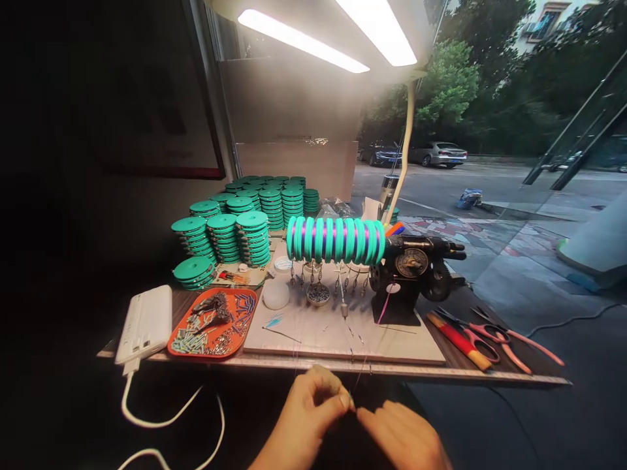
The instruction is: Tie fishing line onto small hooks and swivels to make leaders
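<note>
My left hand (pixel 313 411) is pinched just in front of the table's front edge, a thin line at its fingertips. My right hand (pixel 401 434) is closed beside it, its fingertips almost touching the left ones; what they hold is too small to tell. Fine lines run from the hands up toward a row of green spools (pixel 336 239) mounted on a black winding machine (pixel 411 264). Below the spools hang small metal swivels and a weight (pixel 344 309) over a pale board (pixel 304 336).
An orange tray (pixel 212 323) of small metal parts and a white power bank (pixel 145 323) lie left. Stacked green discs (pixel 252 238) stand behind. Scissors (pixel 482 341), pliers (pixel 519 346) and a red-yellow handle (pixel 458 341) lie right. A lamp (pixel 328 39) hangs above.
</note>
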{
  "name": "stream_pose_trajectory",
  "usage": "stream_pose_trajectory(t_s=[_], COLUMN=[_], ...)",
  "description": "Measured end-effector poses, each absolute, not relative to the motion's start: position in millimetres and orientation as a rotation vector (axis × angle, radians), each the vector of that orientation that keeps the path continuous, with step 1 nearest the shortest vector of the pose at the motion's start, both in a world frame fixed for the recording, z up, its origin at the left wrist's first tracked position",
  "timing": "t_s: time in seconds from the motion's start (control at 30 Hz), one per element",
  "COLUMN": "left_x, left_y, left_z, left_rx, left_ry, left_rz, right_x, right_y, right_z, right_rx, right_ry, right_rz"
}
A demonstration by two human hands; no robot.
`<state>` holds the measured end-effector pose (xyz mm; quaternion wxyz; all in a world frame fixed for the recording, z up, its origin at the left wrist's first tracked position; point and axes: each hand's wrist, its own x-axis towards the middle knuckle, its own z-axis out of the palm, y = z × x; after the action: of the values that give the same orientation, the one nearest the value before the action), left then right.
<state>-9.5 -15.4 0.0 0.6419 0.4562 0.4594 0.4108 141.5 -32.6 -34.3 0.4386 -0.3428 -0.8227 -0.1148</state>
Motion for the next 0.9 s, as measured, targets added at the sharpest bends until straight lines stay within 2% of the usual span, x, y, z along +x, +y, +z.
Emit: stream_pose_trajectory(t_s=[0.1, 0.27, 0.73, 0.9], left_x=[-11, -19, -20, -15], left_y=[-19, -19, -10, -18], left_z=[9, 19, 13, 10], left_rx=[1.369, 1.358, 1.357, 1.73], left_ry=[1.147, 1.119, 1.27, 1.433], left_rz=[1.094, 1.097, 1.199, 1.314], right_x=[140, 131, 127, 123], right_y=[-21, 23, 38, 38], right_z=[3, 44, 34, 41], right_rx=[-0.683, -0.486, -0.68, -0.801], right_ry=[-2.267, -2.588, -2.508, -2.549], right_rz=[-0.457, -0.155, 0.013, 0.192])
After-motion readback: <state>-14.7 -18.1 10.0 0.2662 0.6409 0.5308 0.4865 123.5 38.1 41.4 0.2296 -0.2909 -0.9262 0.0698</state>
